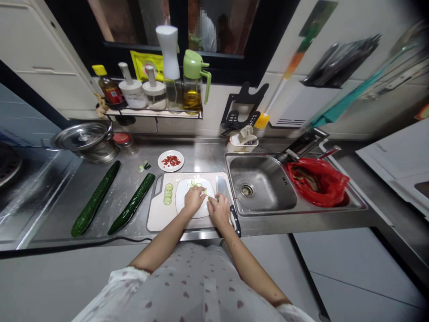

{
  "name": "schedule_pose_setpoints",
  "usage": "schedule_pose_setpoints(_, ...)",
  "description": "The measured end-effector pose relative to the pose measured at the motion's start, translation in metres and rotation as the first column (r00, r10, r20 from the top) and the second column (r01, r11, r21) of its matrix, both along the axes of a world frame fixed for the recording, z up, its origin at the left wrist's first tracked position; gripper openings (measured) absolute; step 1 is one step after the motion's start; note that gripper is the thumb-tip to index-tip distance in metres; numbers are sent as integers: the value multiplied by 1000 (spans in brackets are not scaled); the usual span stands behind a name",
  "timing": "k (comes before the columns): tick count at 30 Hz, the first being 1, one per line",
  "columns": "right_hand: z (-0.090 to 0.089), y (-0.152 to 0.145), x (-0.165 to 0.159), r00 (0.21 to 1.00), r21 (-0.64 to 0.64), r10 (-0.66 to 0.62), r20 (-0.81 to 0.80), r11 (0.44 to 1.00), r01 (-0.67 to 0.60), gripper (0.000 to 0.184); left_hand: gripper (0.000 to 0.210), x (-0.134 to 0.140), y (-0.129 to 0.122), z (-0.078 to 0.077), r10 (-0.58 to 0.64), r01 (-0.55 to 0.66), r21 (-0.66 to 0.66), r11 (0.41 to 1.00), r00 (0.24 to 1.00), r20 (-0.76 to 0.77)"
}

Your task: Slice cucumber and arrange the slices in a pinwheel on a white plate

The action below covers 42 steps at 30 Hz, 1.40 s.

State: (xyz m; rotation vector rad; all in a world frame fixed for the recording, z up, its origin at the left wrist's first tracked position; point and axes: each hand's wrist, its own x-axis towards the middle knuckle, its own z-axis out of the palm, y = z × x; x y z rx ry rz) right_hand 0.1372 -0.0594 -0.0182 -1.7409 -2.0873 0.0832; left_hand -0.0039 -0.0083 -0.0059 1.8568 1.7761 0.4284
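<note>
Both hands work over a white square plate [181,197] on a pale cutting board [157,219]. My left hand [194,200] is closed, its fingertips at a thin pale-green cucumber slice [205,191]. Close beside it, my right hand [219,211] is pinched, with bits of cucumber at its fingertips, mostly hidden by the fingers. More cucumber slices lie at the plate's far side, partly covered by my left hand. A row of overlapping slices [168,195] rests on the board left of the plate. To the right lies a kitchen knife [235,220] with a black handle.
Two cucumbers [97,197] lie left of the board, near cucumber end pieces [143,167]. Behind the board stands a small plate of chopped red pieces [170,161]. The sink [264,183] and a red plastic bag [318,183] are on the right. A lidded pot [87,141] stands back left.
</note>
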Motion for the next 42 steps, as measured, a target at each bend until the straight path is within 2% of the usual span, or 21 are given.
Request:
schedule_pose_setpoints(19,2,0,-3,1000,-18,-3,-3,1000,3,21,28,0,1,2,-7,7,-17,1000,1000,15)
schedule_pose_setpoints(25,6,-1,1,999,15,-1,-53,1000,2,24,26,-6,-2,7,56,-60,37,998,994,94)
schedule_pose_setpoints(29,7,-3,4,997,33,2,-79,999,1,22,24,-25,-12,9,161,-192,130,973,964,214)
schedule_pose_setpoints(33,8,-6,5,993,50,1,-116,999,5,21,27,-55,-25,10,312,-372,174,912,903,296)
schedule_pose_setpoints(37,11,-8,3,990,56,10,-138,998,-2,21,32,-89,-38,9,459,-510,125,851,838,293)
schedule_pose_setpoints(42,17,-8,0,986,88,48,-161,996,-34,21,33,-124,-53,4,548,-574,89,814,809,212)
